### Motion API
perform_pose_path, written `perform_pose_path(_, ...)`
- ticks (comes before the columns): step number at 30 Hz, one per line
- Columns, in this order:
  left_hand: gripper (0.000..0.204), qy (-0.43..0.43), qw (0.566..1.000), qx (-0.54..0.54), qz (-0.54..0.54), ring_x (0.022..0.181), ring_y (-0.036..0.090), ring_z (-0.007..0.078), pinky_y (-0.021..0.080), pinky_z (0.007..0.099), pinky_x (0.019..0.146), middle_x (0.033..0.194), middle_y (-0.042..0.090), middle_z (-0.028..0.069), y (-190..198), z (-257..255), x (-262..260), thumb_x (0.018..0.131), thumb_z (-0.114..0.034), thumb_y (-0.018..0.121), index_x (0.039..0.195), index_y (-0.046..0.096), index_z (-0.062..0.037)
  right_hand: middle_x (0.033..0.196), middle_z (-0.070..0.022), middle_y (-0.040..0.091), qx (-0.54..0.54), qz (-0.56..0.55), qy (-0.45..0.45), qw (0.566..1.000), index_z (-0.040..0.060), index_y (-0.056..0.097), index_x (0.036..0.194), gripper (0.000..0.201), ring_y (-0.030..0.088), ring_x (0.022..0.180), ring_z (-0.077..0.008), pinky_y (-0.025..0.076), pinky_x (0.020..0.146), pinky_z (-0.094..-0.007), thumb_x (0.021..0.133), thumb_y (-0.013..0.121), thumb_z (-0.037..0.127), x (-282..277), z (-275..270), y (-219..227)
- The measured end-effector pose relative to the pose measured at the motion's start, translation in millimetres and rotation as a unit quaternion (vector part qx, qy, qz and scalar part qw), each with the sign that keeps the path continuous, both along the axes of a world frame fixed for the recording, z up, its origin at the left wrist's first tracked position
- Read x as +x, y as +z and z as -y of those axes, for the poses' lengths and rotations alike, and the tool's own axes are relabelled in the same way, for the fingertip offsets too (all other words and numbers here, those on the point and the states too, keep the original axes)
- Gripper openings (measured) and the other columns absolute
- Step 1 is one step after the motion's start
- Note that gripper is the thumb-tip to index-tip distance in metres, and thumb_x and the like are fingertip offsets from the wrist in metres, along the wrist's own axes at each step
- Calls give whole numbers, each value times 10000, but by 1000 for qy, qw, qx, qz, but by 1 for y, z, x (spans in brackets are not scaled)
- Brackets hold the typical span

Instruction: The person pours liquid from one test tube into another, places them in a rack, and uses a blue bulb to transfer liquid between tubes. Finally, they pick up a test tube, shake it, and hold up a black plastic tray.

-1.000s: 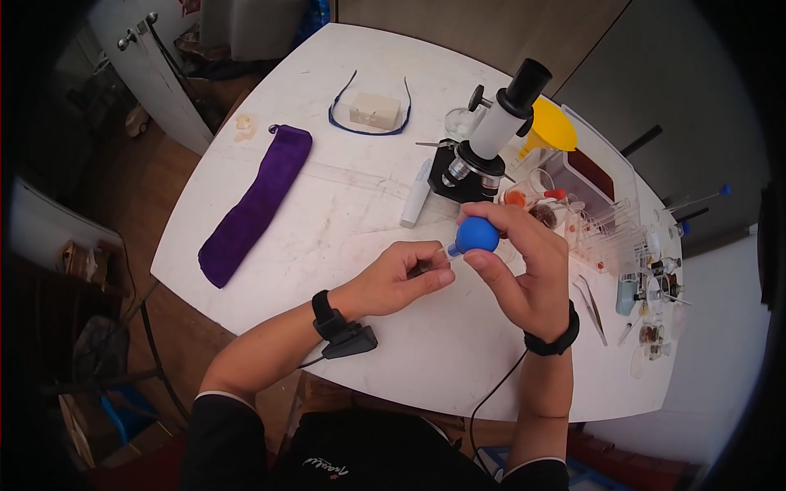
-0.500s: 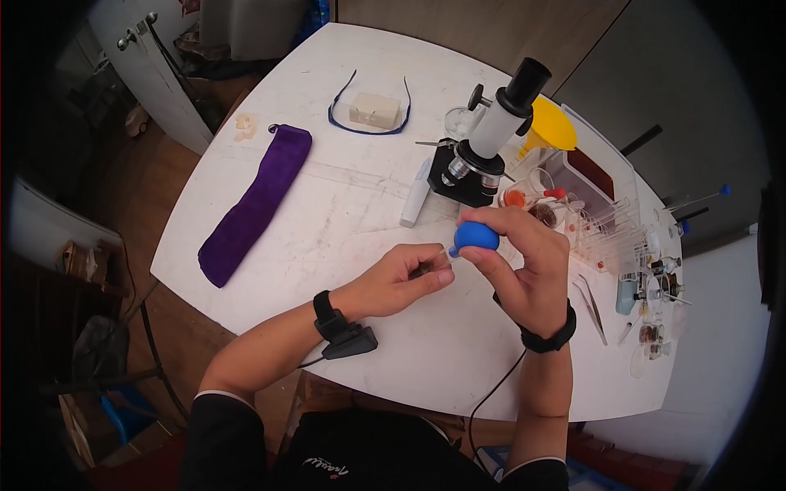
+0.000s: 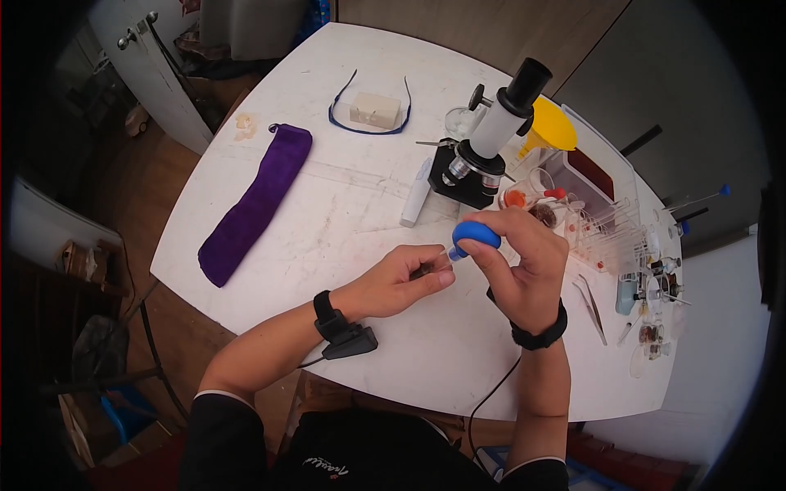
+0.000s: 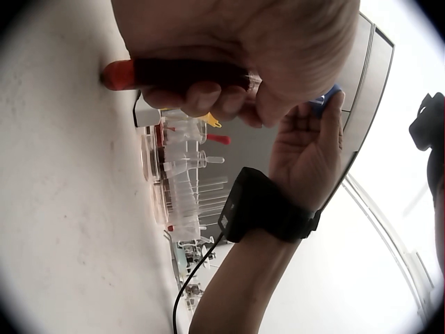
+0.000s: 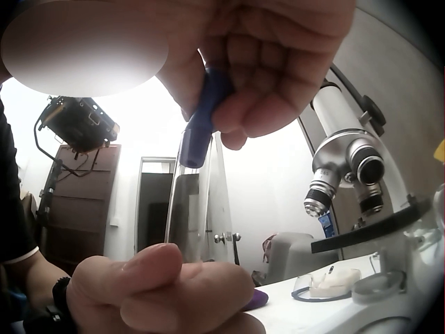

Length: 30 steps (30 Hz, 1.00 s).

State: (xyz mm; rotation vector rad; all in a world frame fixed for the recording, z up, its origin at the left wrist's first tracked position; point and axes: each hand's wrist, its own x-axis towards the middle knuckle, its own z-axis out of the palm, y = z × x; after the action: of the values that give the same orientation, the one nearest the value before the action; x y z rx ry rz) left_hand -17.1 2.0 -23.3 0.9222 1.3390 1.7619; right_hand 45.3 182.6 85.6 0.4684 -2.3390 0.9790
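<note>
Toward the desk's (image 3: 327,233) near edge, the left grip (image 3: 399,284) clasps a glass test tube (image 5: 188,212), the right grip (image 3: 528,266) pinching a blue bulb (image 3: 477,234) at its mouth.

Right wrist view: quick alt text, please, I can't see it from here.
The right hand grips a blue bulb, its nozzle at the mouth of a clear tube held from below by the left hand. Whether the nozzle sits inside is hard to tell. A microscope stands at the picture's right, on a white table.
</note>
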Motion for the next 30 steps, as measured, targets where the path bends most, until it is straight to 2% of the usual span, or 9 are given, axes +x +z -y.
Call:
perform_pose_path(10,194,8,1000,9,-4,757,414,35,376,230,682,836,490,-71,1,-2,1,1059,-223,599,966,587,-54,829,-112,704,9,-23,6,1000,3,732,978,174,667,716,-241,511,643,-306,813,782,19,-1,0,-2)
perform_pose_path(13,217,28,999,16,6,711,365,52,336,248,638,781,465,-55,2,-3,5,1048,-202,595,896,557,-53,848,-114,708,18,-23,9,1000,0,729,992,203,669,736,-248,516,661,-311,799,789,20,-1,-1,-2)
perform_pose_path(21,197,27,999,11,25,709,357,41,329,242,634,777,433,-69,-1,-4,4,1056,-184,581,905,547,-62,947,-143,724,10,-7,35,999,-1,714,1051,289,684,820,-300,540,729,-345,781,803,50,-3,-4,-1)
perform_pose_path(30,206,27,999,15,12,701,353,38,323,240,623,769,432,-75,-3,-4,3,1056,-189,582,893,541,-70,944,-140,716,58,-3,26,998,2,698,1153,419,658,796,-301,526,717,-351,774,834,117,-1,-6,2)
